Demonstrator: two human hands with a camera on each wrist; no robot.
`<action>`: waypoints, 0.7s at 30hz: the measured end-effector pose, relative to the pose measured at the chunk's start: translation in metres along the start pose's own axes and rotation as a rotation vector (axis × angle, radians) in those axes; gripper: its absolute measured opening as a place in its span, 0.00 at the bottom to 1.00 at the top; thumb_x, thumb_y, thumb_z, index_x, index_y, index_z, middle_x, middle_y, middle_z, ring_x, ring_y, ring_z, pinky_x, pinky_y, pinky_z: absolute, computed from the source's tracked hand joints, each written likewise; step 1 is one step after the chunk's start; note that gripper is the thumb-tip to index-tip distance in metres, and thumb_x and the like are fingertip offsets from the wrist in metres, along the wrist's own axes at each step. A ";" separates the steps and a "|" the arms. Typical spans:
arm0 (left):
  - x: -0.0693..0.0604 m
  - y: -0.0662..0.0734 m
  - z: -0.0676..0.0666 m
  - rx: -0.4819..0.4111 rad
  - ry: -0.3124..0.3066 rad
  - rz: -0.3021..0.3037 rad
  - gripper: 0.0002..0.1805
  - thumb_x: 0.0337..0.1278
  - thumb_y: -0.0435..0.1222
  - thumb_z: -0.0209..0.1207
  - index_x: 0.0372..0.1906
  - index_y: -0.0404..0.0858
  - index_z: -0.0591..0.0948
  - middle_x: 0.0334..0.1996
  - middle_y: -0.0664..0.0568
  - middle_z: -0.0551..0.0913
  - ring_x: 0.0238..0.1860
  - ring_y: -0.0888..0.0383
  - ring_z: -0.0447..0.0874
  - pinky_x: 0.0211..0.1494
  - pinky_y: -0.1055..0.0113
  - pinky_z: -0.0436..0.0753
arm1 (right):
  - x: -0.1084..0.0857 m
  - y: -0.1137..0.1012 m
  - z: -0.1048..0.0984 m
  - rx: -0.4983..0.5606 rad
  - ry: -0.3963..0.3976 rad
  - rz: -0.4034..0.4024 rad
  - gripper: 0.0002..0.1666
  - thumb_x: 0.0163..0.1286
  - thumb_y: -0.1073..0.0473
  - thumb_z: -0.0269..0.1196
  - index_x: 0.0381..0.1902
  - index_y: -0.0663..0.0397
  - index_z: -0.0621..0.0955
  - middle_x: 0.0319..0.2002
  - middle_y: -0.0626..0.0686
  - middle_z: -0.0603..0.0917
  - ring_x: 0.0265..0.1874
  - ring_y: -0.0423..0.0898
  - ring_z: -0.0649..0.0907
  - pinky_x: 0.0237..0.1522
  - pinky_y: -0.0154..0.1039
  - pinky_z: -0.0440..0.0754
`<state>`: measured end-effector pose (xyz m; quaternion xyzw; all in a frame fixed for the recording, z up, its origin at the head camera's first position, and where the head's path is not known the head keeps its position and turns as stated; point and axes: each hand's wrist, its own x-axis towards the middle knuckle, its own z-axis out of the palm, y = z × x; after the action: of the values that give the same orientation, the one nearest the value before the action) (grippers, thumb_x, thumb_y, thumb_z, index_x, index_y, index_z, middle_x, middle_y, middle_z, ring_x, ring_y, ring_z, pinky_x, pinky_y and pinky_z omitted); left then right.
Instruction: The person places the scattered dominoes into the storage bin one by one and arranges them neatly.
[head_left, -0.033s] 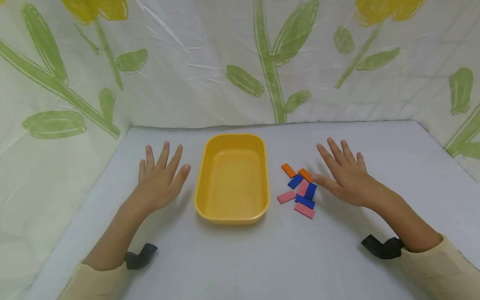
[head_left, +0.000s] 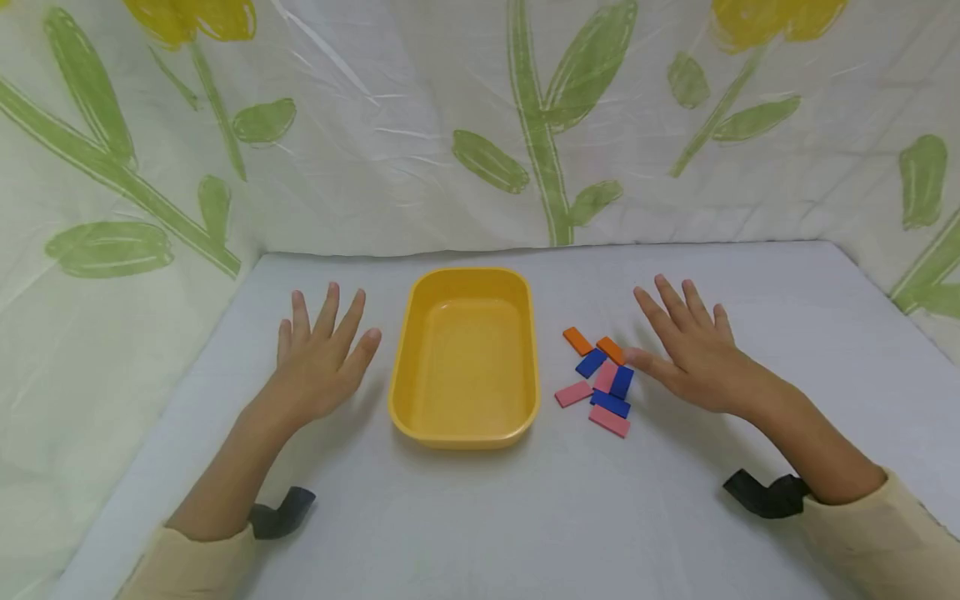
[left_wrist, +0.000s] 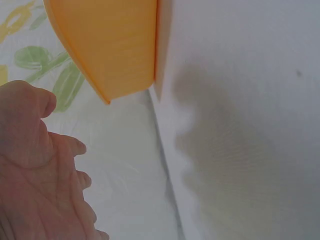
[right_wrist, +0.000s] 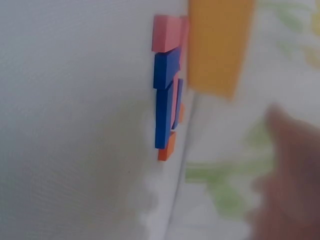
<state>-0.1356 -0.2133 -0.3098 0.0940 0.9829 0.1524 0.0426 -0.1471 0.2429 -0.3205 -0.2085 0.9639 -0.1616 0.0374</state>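
On the white table, the yellow tray sits at the centre of the dial. The left hand hovers at nine o'clock and the right hand at three, both with fingers spread and pinching nothing. The small orange, blue and pink tiles lie just past three, between tray and right hand. The right hand seems better placed for them; thin and bunched, they would likely suit a fingertip pinch by the edges, outlying ones first.
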 end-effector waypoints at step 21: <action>-0.008 0.027 0.026 -0.448 -0.139 -0.089 0.31 0.75 0.54 0.45 0.69 0.37 0.63 0.35 0.48 0.83 0.31 0.54 0.79 0.36 0.60 0.78 | 0.007 -0.046 0.025 -0.017 0.023 -0.100 0.13 0.65 0.51 0.69 0.41 0.54 0.85 0.34 0.49 0.82 0.35 0.48 0.80 0.35 0.43 0.81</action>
<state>-0.1198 -0.1820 -0.3260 0.0490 0.9224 0.3579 0.1365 -0.1321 0.1935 -0.3289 -0.2549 0.9540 -0.1573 0.0165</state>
